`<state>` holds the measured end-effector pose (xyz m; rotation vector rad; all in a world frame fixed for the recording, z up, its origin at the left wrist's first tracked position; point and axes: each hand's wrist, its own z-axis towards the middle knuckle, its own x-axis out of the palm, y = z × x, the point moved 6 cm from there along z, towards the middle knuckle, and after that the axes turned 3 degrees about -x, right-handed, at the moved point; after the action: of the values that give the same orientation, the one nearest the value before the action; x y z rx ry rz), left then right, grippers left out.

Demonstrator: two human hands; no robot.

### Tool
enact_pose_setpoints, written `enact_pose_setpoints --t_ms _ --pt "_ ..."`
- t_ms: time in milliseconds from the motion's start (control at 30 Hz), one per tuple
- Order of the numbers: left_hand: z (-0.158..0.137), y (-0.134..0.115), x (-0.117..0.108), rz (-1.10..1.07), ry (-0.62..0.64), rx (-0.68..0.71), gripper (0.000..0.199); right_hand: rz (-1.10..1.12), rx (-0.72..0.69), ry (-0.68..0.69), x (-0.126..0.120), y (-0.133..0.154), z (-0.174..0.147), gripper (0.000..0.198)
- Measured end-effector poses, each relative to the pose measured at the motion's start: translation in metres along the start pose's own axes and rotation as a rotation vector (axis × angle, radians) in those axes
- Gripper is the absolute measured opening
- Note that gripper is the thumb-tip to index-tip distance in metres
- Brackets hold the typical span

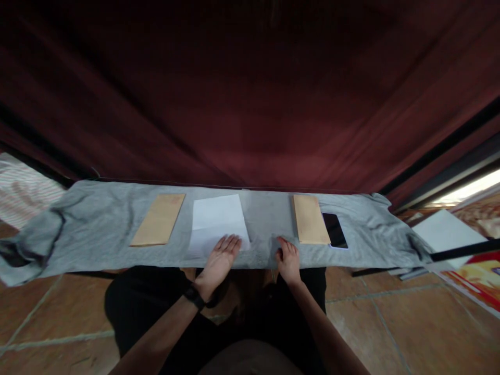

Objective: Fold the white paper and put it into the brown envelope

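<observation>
My left hand (222,256) lies flat on the lower right part of a white sheet of paper (216,213), fingers stretched out. A faint line crosses the sheet, perhaps a fold. On the grey cloth just right of the paper rests my right hand (288,259), its index finger pointing forward and its thumb apart, holding nothing. A brown envelope (160,219) lies left of the paper. To the right of my right hand is another brown envelope or a stack of them (310,221), thicker at its edge.
A dark-screened phone (335,230) lies beside the right envelope. Grey cloth (113,224) covers the narrow table. A dark red curtain (250,130) hangs behind it. At the far right stand a white panel (449,235) and a colourful printed box (478,273); striped fabric (25,190) is at left.
</observation>
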<state>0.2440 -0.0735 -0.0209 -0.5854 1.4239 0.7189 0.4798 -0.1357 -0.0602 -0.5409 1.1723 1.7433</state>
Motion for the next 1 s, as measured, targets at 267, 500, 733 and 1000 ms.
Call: enact_pose_setpoints --t_ms 267,500,733,1000 --pt "0.031 -0.104 -0.005 -0.136 -0.083 0.082 0.05 0.198 -0.113 0.139 0.001 -0.003 0.0 0.078" --pt "0.014 -0.079 0.009 -0.14 -0.122 0.045 0.059 0.197 -0.18 0.198 0.004 -0.01 0.002 0.086" --pt "-0.012 0.008 0.032 -0.029 -0.071 -0.1 0.066 0.124 -0.281 0.246 0.004 -0.007 0.009 0.062" --pt "-0.006 -0.005 0.028 -0.025 -0.048 -0.073 0.069 0.121 -0.327 0.336 0.003 -0.001 0.016 0.068"
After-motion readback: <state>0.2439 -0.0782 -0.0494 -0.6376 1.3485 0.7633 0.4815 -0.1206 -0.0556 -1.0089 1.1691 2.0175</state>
